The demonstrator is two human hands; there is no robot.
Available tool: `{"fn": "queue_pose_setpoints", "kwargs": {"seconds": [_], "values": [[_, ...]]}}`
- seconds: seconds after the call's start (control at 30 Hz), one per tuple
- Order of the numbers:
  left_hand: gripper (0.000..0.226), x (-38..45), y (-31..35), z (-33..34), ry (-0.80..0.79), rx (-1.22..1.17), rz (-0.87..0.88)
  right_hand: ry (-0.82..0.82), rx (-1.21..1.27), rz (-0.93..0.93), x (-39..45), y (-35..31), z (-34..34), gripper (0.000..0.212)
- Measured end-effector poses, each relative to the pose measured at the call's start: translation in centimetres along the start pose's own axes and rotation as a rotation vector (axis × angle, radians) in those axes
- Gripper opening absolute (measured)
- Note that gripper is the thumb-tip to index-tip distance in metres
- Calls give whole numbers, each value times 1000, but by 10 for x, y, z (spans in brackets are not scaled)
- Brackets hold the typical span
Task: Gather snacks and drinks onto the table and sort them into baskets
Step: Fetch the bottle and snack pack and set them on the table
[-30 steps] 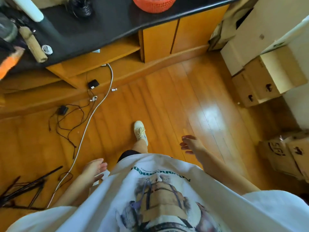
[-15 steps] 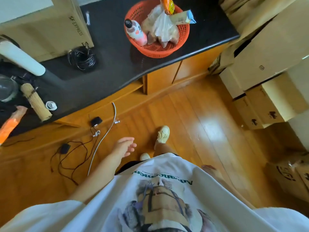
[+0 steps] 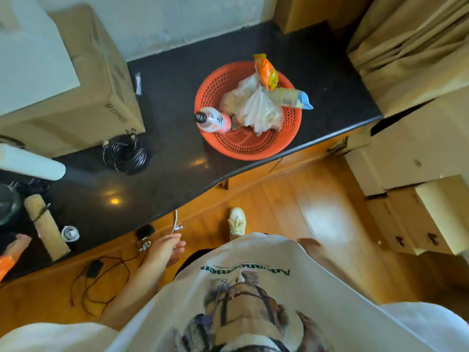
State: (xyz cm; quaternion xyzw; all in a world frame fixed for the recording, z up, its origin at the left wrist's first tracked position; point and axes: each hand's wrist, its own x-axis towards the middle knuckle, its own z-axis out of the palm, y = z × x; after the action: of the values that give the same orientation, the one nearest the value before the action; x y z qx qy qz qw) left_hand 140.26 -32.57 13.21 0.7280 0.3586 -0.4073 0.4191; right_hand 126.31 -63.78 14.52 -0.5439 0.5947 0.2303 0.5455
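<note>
Head view, looking straight down past a white printed shirt (image 3: 253, 301) at a dark table (image 3: 165, 174) above a wooden floor (image 3: 317, 212).

Far left edge: an orange packet (image 3: 10, 252) lies partly cut off by the frame, on the table. Just right of it, a tan roll (image 3: 47, 224) and a small white object (image 3: 70, 233). Upper left: a large cardboard box (image 3: 101, 80) stands on the table, with a coil of black cable (image 3: 124, 154) at its near corner.

Lower left: left hand (image 3: 163, 248) hangs over the floor, fingers loosely spread, holding nothing. Black cables (image 3: 101, 275) are strewn on the floor beside it.

Centre: orange basket (image 3: 243, 146) sits on the table close to its front edge. Inside, a pink-and-white bottle (image 3: 213, 120) leans at the left rim; clear plastic bags (image 3: 256, 107) fill the middle; an orange snack packet (image 3: 267, 72) and a pale packet with a blue end (image 3: 291, 97) stick out over the right rim.

Below centre: one pale shoe (image 3: 236, 222) on the floor.

Right of centre: right hand (image 3: 309, 242), only a sliver showing past the shirt; cannot tell whether fingers are apart or closed.

Right edge: stacked cardboard boxes (image 3: 418, 212) on the floor.
</note>
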Motion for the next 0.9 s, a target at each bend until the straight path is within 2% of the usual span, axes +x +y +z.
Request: {"fn": "queue_pose_setpoints", "kwargs": {"seconds": [0.1, 0.2, 0.27, 0.37, 0.43, 0.5, 0.63, 0.73, 0.83, 0.9], "values": [[26, 13, 39, 1, 75, -83, -31, -3, 9, -26, 19, -68, 17, 33], [23, 19, 74, 7, 100, -255, -69, -64, -40, -141, 32, -130, 35, 18], [25, 24, 102, 14, 58, -354, 3, -63, -63, -232, 44, -167, 43, 18], [39, 34, 144, 31, -11, -326, 206, 54, -36, -379, 65, -219, 47, 26], [52, 43, 171, 45, -69, -260, 301, 105, 94, -359, 76, -247, 45, 20], [65, 52, 193, 60, -93, -186, 371, 82, 276, -291, 85, -267, 43, 6], [81, 75, 224, 87, -51, -108, 425, 69, 609, -156, 110, -294, 42, 12], [81, 89, 235, 102, -8, -182, 425, 9, 762, -116, 127, -309, 45, 11], [73, 99, 244, 110, 19, -234, 496, -9, 786, -125, 139, -325, 53, 8], [73, 105, 248, 113, 35, -255, 506, 1, 817, -134, 145, -337, 57, 20]]}}
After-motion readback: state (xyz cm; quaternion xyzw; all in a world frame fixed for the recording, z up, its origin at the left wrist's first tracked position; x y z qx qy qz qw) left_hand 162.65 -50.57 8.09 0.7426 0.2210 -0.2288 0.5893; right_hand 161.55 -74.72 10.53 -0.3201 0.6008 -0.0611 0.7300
